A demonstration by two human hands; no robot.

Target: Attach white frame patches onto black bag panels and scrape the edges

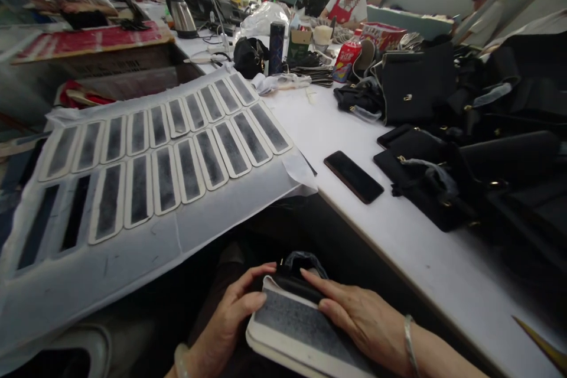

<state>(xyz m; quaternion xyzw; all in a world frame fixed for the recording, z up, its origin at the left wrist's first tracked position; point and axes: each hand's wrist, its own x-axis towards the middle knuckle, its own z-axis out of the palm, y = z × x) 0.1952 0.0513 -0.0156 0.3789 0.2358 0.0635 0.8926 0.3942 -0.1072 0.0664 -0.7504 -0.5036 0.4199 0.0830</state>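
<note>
In my lap, near the bottom of the view, lies a black handbag (296, 284) with a plastic-wrapped handle (305, 257). A rounded pale-edged panel (305, 325) with a dark grey middle lies against the bag, facing up. My left hand (228, 313) grips the left end, its thumb on the panel's corner and fingers on the black part. From the right, my right hand (370, 320) is closed over the top edge, thumb on the panel and fingers by the handle. The underside of the bag is hidden.
Rows of similar panels (165, 180) lie on a sheet-covered board (177, 242) at left. A phone (353, 176) rests on the white table (310, 118), with black handbags (443, 171) piled at right. Behind are a drink can (346, 62), a kettle (181, 15) and co-workers.
</note>
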